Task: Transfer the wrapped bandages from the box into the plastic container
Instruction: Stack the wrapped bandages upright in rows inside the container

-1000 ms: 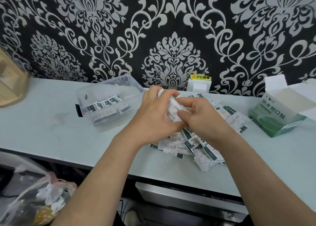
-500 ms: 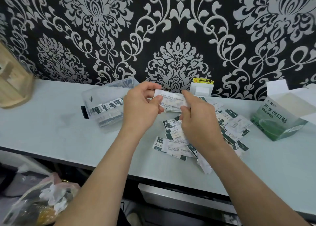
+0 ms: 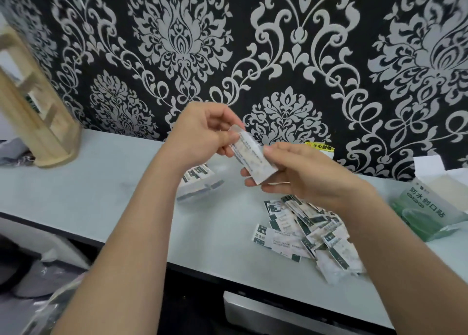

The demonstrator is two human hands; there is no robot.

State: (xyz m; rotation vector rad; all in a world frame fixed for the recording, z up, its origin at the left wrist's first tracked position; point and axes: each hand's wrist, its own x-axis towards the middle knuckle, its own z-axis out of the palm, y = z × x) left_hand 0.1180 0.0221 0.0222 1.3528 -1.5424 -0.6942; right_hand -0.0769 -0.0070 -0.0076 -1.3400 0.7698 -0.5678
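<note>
My left hand (image 3: 202,134) pinches the top end of a small stack of white wrapped bandages (image 3: 250,157), held tilted above the counter. My right hand (image 3: 304,175) supports the stack's lower end with fingers curled under it. Below the hands, a loose pile of wrapped bandages (image 3: 306,233) lies on the pale counter (image 3: 88,195). The clear plastic container (image 3: 200,185) holds several bandages and is mostly hidden behind my left wrist. The open green bandage box (image 3: 428,208) stands at the right edge.
A wooden rack (image 3: 35,122) stands at the back left. A white socket with a yellow warning label (image 3: 320,147) sits on the patterned wall behind my right hand. A plastic bag (image 3: 50,309) lies below the counter's front edge.
Both hands have lifted the stack higher and tilted it from level to slanting. The view has shifted left, so the box sits nearer the right edge and the container is behind my wrist.
</note>
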